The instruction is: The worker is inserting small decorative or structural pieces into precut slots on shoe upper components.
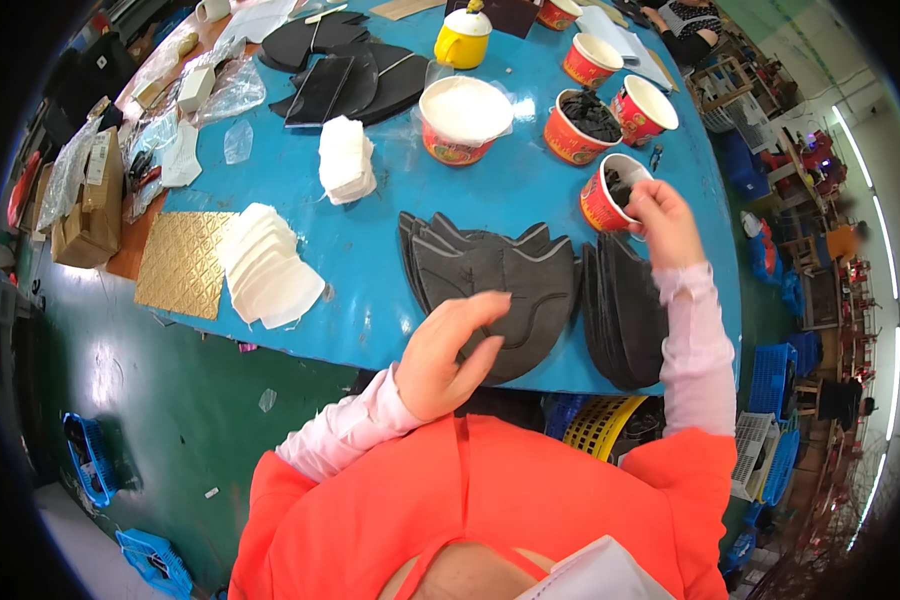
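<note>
My left hand point(448, 358) hovers over the near edge of a stack of black padded pieces point(505, 270) with curved tops and stitched-looking lines. Its thumb and fingers are apart, and nothing shows between them. My right hand point(668, 225) is at the rim of a tilted red paper tub point(597, 208), fingertips pinched together. Small black pieces point(618, 187) lie inside that tub. Whatever the pinch holds, if anything, is too small to name. Beneath my right wrist stands a second stack of narrower black pieces point(625, 310), close to the first.
Farther back are red tubs, one heaped with black pieces point(585, 118) and one holding white material point(466, 108). A yellow mug point(462, 42), a white bundle point(346, 160), fanned white pieces point(268, 265), a gold sheet point(182, 262) and black sheets point(390, 80) lie on the blue table point(370, 320).
</note>
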Motion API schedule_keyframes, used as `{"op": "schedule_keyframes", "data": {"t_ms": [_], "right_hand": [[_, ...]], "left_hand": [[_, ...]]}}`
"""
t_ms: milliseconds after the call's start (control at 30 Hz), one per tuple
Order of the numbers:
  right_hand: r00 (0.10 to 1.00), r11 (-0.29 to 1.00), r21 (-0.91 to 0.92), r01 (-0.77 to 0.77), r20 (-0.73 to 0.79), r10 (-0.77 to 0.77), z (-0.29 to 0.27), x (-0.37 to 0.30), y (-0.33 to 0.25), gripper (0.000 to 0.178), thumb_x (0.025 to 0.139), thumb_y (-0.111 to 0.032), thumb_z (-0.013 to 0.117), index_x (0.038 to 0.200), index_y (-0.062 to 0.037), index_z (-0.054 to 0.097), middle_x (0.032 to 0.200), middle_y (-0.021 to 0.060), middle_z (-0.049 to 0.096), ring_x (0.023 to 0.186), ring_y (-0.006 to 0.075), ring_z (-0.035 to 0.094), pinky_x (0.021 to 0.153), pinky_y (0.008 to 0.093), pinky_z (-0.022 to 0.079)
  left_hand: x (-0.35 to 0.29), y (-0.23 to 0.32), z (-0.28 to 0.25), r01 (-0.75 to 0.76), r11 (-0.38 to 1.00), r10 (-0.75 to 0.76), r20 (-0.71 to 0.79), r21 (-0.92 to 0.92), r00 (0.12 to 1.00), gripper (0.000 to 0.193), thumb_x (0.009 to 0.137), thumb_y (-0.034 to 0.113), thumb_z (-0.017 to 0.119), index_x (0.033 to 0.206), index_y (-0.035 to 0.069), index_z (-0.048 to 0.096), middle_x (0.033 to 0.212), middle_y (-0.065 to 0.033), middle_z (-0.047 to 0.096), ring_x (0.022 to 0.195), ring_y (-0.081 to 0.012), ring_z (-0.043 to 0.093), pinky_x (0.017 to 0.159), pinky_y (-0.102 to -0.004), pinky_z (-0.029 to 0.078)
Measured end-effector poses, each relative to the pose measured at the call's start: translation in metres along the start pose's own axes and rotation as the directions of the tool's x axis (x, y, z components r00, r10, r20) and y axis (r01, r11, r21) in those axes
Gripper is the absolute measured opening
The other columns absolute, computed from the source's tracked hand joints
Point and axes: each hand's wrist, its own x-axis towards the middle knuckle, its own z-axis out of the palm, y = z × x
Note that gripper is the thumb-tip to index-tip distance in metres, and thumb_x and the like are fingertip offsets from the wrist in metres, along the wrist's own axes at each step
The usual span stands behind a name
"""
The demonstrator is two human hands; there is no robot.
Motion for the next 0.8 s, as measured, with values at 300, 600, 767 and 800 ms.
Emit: {"op": "schedule_keyframes", "data": {"t_ms": [300, 600, 767, 800], "right_hand": [[0.985, 0.808, 0.574, -0.129, 0.166, 0.039, 0.117, -0.154, 0.031, 0.021, 0.091, 0.004, 0.068, 0.108, -0.0027, 0.057, 0.101, 0.0034, 0.064, 0.093, 0.0101, 0.062, 0.084, 0.0238, 0.050], [0.972, 0.764, 0.631, -0.131, 0.234, -0.027, 0.131, -0.168, 0.052, 0.028, 0.088, 0.011, 0.065, 0.107, -0.0044, 0.052, 0.104, 0.0083, 0.065, 0.095, 0.0128, 0.063, 0.085, 0.0270, 0.052], [0.896, 0.544, 0.720, -0.431, 0.415, 0.161, 0.119, -0.165, 0.056, 0.029, 0.088, 0.013, 0.064, 0.104, -0.0063, 0.049, 0.102, 0.0085, 0.063, 0.094, 0.0123, 0.061, 0.084, 0.0254, 0.050], [0.859, 0.458, 0.729, -0.509, 0.468, 0.210, 0.118, -0.165, 0.055, 0.029, 0.087, 0.013, 0.064, 0.102, -0.0070, 0.048, 0.101, 0.0080, 0.062, 0.092, 0.0120, 0.060, 0.082, 0.0248, 0.050]], "left_hand": [[-0.010, -0.008, 0.006, 0.231, 0.944, -0.240, -0.010, -0.236, 0.971, 0.028, 0.085, 0.001, 0.073, 0.113, 0.001, 0.070, 0.104, -0.0117, 0.070, 0.084, -0.0201, 0.068, 0.075, -0.0289, 0.054], [-0.029, -0.012, -0.005, 0.270, 0.919, -0.261, 0.069, -0.288, 0.963, 0.027, 0.083, -0.009, 0.068, 0.109, -0.002, 0.069, 0.102, -0.0134, 0.069, 0.094, -0.0219, 0.066, 0.080, -0.0304, 0.052], [-0.025, -0.019, -0.002, 0.213, 0.932, -0.188, 0.109, -0.293, 0.976, 0.023, 0.080, -0.006, 0.071, 0.102, 0.001, 0.069, 0.096, -0.0109, 0.069, 0.085, -0.0220, 0.066, 0.074, -0.0308, 0.052], [-0.023, -0.019, 0.000, 0.191, 0.948, -0.170, 0.104, -0.253, 0.980, 0.022, 0.078, -0.005, 0.072, 0.099, 0.001, 0.068, 0.094, -0.0102, 0.068, 0.082, -0.0221, 0.065, 0.071, -0.0309, 0.052]]}}
